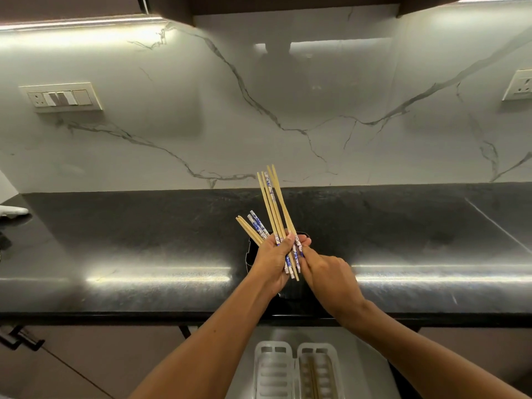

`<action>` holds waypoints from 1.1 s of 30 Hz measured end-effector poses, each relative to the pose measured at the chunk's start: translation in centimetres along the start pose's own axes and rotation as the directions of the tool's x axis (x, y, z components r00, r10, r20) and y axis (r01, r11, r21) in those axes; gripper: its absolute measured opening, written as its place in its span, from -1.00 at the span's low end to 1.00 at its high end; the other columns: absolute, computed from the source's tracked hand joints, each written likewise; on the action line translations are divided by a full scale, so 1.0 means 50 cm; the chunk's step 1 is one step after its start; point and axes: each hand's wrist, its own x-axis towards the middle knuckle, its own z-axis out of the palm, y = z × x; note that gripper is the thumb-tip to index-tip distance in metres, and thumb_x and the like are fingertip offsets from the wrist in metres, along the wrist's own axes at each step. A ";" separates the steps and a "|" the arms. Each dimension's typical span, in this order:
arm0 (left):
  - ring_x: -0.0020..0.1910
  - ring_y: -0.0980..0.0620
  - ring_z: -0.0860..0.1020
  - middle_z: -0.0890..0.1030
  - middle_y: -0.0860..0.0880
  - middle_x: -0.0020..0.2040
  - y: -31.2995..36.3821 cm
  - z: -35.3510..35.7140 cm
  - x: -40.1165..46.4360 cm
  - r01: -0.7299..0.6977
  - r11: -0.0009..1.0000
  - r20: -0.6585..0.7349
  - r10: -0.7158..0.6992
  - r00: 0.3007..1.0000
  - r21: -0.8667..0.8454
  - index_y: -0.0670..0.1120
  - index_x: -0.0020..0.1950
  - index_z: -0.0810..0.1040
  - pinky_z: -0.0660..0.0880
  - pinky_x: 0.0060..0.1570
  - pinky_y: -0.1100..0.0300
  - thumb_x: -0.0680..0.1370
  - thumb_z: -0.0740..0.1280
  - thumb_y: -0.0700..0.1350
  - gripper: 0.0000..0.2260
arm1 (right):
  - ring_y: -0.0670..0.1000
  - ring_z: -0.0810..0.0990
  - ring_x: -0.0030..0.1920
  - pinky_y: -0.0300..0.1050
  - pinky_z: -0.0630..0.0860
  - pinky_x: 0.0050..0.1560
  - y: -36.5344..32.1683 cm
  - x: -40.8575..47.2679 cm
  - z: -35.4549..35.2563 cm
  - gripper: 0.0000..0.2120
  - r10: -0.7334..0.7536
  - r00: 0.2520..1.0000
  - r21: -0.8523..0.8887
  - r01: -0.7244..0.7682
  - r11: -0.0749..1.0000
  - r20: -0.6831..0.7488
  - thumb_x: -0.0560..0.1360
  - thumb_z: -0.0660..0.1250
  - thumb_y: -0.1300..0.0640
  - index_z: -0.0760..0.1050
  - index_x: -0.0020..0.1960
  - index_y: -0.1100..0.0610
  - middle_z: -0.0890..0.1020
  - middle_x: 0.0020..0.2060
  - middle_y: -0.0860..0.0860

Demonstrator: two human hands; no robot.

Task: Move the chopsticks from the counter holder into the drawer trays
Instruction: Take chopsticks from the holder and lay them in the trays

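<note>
1. Left hand (272, 259) is gripping a fanned bundle of chopsticks (275, 208) above the black counter (144, 234); the thumb is curling over the front of the sticks and the fingertips are wrapping round from behind; the bundle is mixing plain wooden sticks with blue-and-white patterned ones.
2. Right hand (328, 276) is pinching the lower ends of the same bundle just beside the left hand; its fingers are closing together on the sticks.
3. A black holder (251, 254) is standing on the counter, mostly hidden behind both hands.
4. 2 white trays (296, 370) are lying in the open drawer (365, 361) below the counter edge; the right tray is holding wooden sticks.
5. Pattern on the sticks is showing no readable writing.
</note>
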 end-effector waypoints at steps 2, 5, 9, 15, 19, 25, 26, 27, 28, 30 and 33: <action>0.00 -0.07 0.68 0.66 -0.24 -0.03 -0.005 0.001 0.002 -0.002 1.000 -0.003 0.002 1.000 -0.001 -0.24 0.20 0.45 0.56 0.14 -0.05 0.62 0.19 -0.26 -0.83 | 0.00 0.63 -0.40 -0.10 0.61 -0.37 -0.011 0.007 -0.002 -0.75 0.070 0.997 0.053 -0.071 0.996 0.016 0.58 0.24 0.06 0.51 0.15 0.19 0.68 -0.26 0.05; 0.02 -0.06 0.67 0.65 -0.24 -0.03 -0.010 0.001 0.003 -0.010 1.000 -0.010 0.010 1.000 -0.006 -0.25 0.19 0.45 0.55 0.16 -0.03 0.62 0.20 -0.26 -0.83 | 0.05 0.64 -0.32 -0.02 0.62 -0.25 -0.017 0.013 0.002 -0.74 0.130 0.989 0.091 -0.136 0.987 0.064 0.62 0.16 0.07 0.48 0.17 0.20 0.67 -0.20 0.09; -0.01 -0.04 0.68 0.64 -0.27 0.04 -0.011 -0.004 0.004 -0.018 0.999 -0.036 0.019 0.999 0.029 -0.26 0.22 0.45 0.57 0.13 -0.02 0.62 0.21 -0.27 -0.80 | -0.03 0.62 -0.31 -0.07 0.61 -0.21 -0.025 0.017 -0.004 -0.76 0.219 0.969 0.126 -0.233 0.964 0.116 0.62 0.14 0.03 0.52 0.09 0.12 0.66 -0.21 0.02; -0.04 -0.10 0.66 0.65 -0.23 -0.02 -0.017 -0.011 -0.012 -0.033 0.992 -0.034 0.037 0.999 0.119 -0.19 0.09 0.52 0.60 0.05 0.03 0.61 0.22 -0.26 -0.88 | -0.10 0.56 -0.32 -0.28 0.47 -0.24 -0.013 0.089 -0.066 -0.86 0.349 0.935 0.215 -0.329 0.920 -0.062 0.58 0.24 0.09 0.55 -0.04 0.09 0.62 -0.27 -0.03; 0.02 -0.10 0.67 0.66 -0.23 0.01 -0.037 -0.012 -0.023 -0.004 0.989 -0.034 0.009 0.999 0.146 -0.17 0.15 0.52 0.60 0.07 0.03 0.59 0.27 -0.25 -0.84 | -0.10 0.56 -0.31 -0.17 0.57 -0.11 -0.005 0.176 -0.105 -0.84 0.253 0.954 0.343 -0.186 0.921 -0.161 0.57 0.26 0.20 0.61 0.04 0.16 0.64 -0.25 -0.01; 0.00 -0.05 0.68 0.68 -0.19 0.01 -0.039 -0.014 -0.036 -0.012 0.986 -0.011 0.014 1.000 0.168 -0.16 0.20 0.51 0.61 0.05 0.07 0.57 0.30 -0.23 -0.79 | -0.03 0.60 -0.32 -0.08 0.61 -0.09 0.009 0.242 -0.108 -0.85 0.325 0.941 0.294 -0.284 0.913 -0.100 0.55 0.30 0.18 0.61 0.01 0.21 0.67 -0.26 0.09; 0.00 -0.04 0.68 0.68 -0.17 0.00 -0.038 -0.015 -0.038 -0.018 0.984 -0.012 0.020 1.000 0.179 -0.15 0.19 0.51 0.61 0.04 0.09 0.57 0.29 -0.23 -0.80 | -0.03 0.60 -0.30 -0.10 0.59 -0.11 0.010 0.244 -0.105 -0.85 0.340 0.936 0.288 -0.301 0.909 -0.093 0.54 0.30 0.18 0.60 0.02 0.21 0.67 -0.24 0.09; -0.01 -0.04 0.68 0.68 -0.16 -0.02 -0.038 -0.017 -0.040 -0.027 0.980 -0.013 0.031 0.999 0.196 -0.15 0.19 0.51 0.61 0.02 0.11 0.58 0.29 -0.23 -0.81 | -0.03 0.59 -0.29 -0.13 0.55 -0.14 0.012 0.246 -0.102 -0.85 0.356 0.930 0.286 -0.318 0.904 -0.091 0.54 0.31 0.17 0.60 0.04 0.20 0.67 -0.21 0.08; -0.02 -0.03 0.68 0.69 -0.15 -0.03 -0.037 -0.020 -0.042 -0.041 0.976 -0.014 0.045 0.999 0.214 -0.15 0.19 0.51 0.62 0.00 0.14 0.58 0.29 -0.22 -0.81 | -0.03 0.58 -0.27 -0.14 0.51 -0.16 0.011 0.247 -0.099 -0.85 0.369 0.925 0.290 -0.330 0.898 -0.093 0.54 0.30 0.17 0.59 0.06 0.19 0.66 -0.19 0.08; -0.02 -0.03 0.68 0.68 -0.14 -0.04 -0.038 -0.026 -0.043 -0.061 0.968 -0.014 0.066 0.998 0.244 -0.15 0.19 0.51 0.62 -0.03 0.18 0.58 0.28 -0.22 -0.81 | -0.01 0.59 -0.25 -0.10 0.53 -0.14 0.012 0.250 -0.095 -0.81 0.384 0.919 0.314 -0.340 0.886 -0.089 0.54 0.30 0.18 0.54 0.14 0.15 0.65 -0.16 0.06; -0.02 -0.02 0.68 0.68 -0.13 -0.02 -0.037 -0.033 -0.044 -0.071 0.961 -0.023 0.079 0.997 0.266 -0.15 0.20 0.51 0.61 -0.06 0.20 0.58 0.29 -0.21 -0.80 | 0.01 0.61 -0.25 -0.03 0.59 -0.06 0.016 0.255 -0.093 -0.71 0.364 0.929 0.345 -0.321 0.882 -0.067 0.53 0.31 0.19 0.47 0.25 0.11 0.63 -0.17 0.04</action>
